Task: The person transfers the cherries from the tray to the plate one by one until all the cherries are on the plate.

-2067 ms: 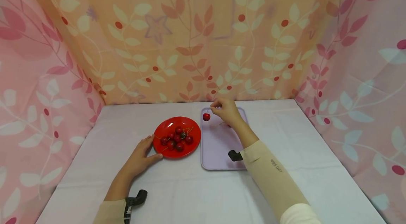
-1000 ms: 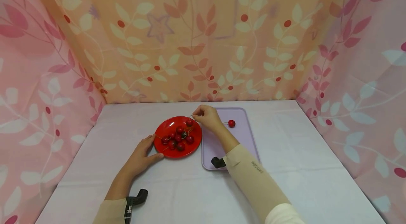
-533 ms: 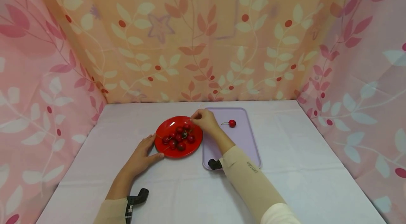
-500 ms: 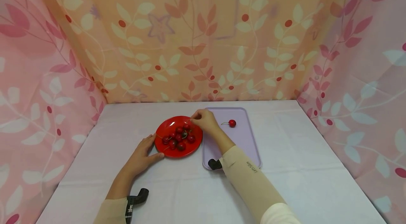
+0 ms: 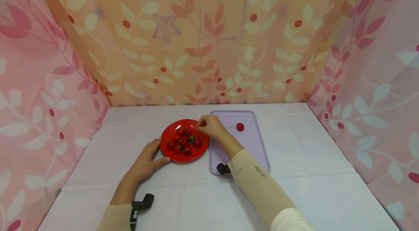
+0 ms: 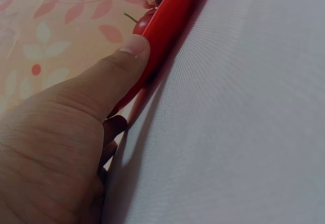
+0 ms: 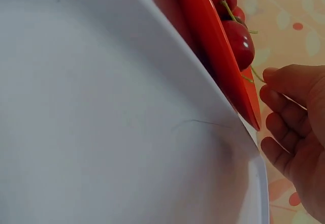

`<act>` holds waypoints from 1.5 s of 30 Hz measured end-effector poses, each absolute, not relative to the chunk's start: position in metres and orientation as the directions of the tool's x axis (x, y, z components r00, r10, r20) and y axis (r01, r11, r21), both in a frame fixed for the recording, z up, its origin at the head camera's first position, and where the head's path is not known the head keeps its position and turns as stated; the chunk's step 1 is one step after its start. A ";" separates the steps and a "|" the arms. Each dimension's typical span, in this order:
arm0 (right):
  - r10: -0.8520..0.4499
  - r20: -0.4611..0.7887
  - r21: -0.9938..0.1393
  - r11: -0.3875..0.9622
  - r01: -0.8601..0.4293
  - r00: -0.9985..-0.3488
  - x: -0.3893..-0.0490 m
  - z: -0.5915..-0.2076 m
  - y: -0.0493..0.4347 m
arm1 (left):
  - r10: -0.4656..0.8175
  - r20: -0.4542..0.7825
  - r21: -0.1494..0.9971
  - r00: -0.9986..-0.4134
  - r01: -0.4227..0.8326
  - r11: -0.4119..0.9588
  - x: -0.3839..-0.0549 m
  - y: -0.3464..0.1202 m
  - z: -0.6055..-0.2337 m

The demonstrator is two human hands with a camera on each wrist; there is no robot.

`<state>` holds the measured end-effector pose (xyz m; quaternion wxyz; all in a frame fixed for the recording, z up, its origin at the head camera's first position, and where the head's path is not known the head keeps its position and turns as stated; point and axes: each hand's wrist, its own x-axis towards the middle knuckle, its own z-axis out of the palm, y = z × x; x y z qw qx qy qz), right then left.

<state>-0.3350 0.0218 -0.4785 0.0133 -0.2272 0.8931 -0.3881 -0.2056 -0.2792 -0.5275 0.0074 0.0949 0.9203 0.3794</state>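
Note:
On the white-covered table, a round red plate (image 5: 168, 129) holds several dark red cherries (image 5: 184, 140). My left hand (image 5: 147, 160) holds the plate's left rim, its thumb (image 6: 114, 71) along the edge and its other fingers low beside it in the left wrist view. My right hand (image 5: 211, 127) is over the plate's right rim, thumb and forefinger pinching the tip of a thin cherry stem (image 7: 257, 74). The cherry on that stem sits among the others at the plate's far right side. Right of the plate, a single cherry (image 5: 240, 127) with its stem lies on a pale purple tray (image 5: 242, 151).
The tray stands right beside the plate, and my right forearm crosses over it. Floral curtains (image 5: 209, 42) enclose the table at the back and both sides. Each wrist wears a small black camera mount (image 5: 144, 202).
My right hand has carried a cherry by its stem from above the tray leftward and lowered it onto the plate. The far cherries shifted slightly left. My left hand has stayed at the rim.

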 end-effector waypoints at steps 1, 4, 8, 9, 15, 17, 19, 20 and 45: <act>-0.424 0.150 -0.685 0.607 -0.403 -0.893 -0.335 -0.477 0.023 | 0.180 0.059 0.700 -0.982 0.170 0.693 -0.206 -0.279 -0.528; -0.436 0.144 -0.640 0.644 -0.420 -0.888 -0.335 -0.472 0.026 | 0.179 0.061 0.702 -0.982 0.170 0.692 -0.206 -0.279 -0.528; -0.441 0.140 -0.608 0.669 -0.429 -0.886 -0.333 -0.464 0.032 | 0.175 0.049 0.700 -0.983 0.158 0.697 -0.205 -0.279 -0.528; -0.446 0.143 -0.604 0.668 -0.434 -0.884 -0.333 -0.461 0.034 | 0.173 0.045 0.700 -0.984 0.155 0.698 -0.205 -0.279 -0.528; -0.485 0.178 -0.550 0.672 -0.496 -0.856 -0.333 -0.451 0.042 | 0.167 0.039 0.701 -0.985 0.146 0.698 -0.204 -0.280 -0.529; -0.493 0.189 -0.531 0.676 -0.511 -0.849 -0.332 -0.448 0.045 | 0.168 0.040 0.699 -0.985 0.147 0.700 -0.204 -0.280 -0.530; -0.501 0.198 -0.512 0.680 -0.525 -0.843 -0.332 -0.445 0.048 | 0.166 0.040 0.698 -0.985 0.146 0.701 -0.204 -0.280 -0.531; -0.506 0.203 -0.508 0.677 -0.532 -0.838 -0.331 -0.444 0.050 | 0.163 0.041 0.698 -0.986 0.145 0.701 -0.204 -0.280 -0.531; -0.476 0.253 -0.530 0.660 -0.533 -0.842 -0.337 -0.429 0.116 | 0.165 0.033 0.702 -0.986 0.141 0.698 -0.204 -0.277 -0.529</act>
